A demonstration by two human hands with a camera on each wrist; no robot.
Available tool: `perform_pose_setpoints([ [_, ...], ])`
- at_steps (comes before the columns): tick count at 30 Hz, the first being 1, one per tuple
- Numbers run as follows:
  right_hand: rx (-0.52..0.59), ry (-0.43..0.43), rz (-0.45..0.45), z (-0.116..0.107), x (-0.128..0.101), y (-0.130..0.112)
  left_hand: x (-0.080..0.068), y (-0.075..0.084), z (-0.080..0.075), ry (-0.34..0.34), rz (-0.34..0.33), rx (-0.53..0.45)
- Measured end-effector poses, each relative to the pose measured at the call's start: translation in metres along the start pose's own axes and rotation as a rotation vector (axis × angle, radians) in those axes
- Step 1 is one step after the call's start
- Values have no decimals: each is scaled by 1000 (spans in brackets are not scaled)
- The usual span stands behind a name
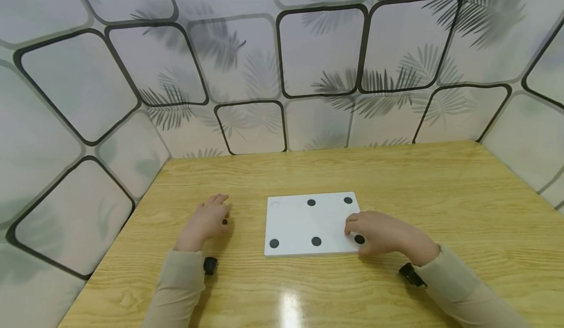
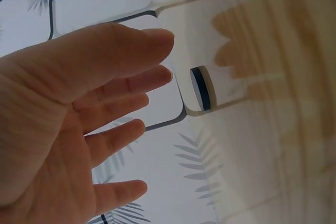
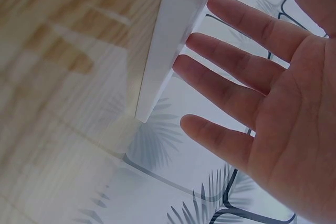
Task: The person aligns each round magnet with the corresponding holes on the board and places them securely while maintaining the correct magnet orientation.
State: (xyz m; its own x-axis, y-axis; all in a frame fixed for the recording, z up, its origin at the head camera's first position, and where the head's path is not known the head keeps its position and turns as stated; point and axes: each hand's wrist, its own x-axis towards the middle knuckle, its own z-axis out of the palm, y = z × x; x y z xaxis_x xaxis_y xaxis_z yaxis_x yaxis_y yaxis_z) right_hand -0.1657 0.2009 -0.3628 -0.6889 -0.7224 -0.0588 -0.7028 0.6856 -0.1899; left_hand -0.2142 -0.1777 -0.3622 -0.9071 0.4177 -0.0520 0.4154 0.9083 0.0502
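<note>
A white rectangular board [image 1: 299,222] lies flat on the wooden table [image 1: 440,196]. Black discs sit on it, among them two at the far edge [image 1: 311,202] and one at the near right corner [image 1: 359,239]. My right hand [image 1: 352,225] hovers over the board's right side with straight fingers [image 3: 231,61], holding nothing; the board's edge [image 3: 168,40] is beside them. My left hand [image 1: 218,208] rests left of the board, fingers [image 2: 131,82] straight. A loose black disc [image 1: 225,222] lies on the table by its fingers, also visible as the disc [image 2: 202,88], apart from them.
Patterned panels [image 1: 321,49] with leaf prints wall in the table at the back and both sides. A faint empty ring [image 1: 275,203] marks the board's far left corner. Bare wood stretches to the right of the board and behind it.
</note>
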Motion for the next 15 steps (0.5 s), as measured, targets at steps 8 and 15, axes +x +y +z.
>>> perform_pose_setpoints([
  [8,3,-7,-1,-1,0,0,-1,-3,-1,-16,-22,-1],
  [15,8,-14,8,-1,0,-1,0,-5,0,-55,-69,-7],
])
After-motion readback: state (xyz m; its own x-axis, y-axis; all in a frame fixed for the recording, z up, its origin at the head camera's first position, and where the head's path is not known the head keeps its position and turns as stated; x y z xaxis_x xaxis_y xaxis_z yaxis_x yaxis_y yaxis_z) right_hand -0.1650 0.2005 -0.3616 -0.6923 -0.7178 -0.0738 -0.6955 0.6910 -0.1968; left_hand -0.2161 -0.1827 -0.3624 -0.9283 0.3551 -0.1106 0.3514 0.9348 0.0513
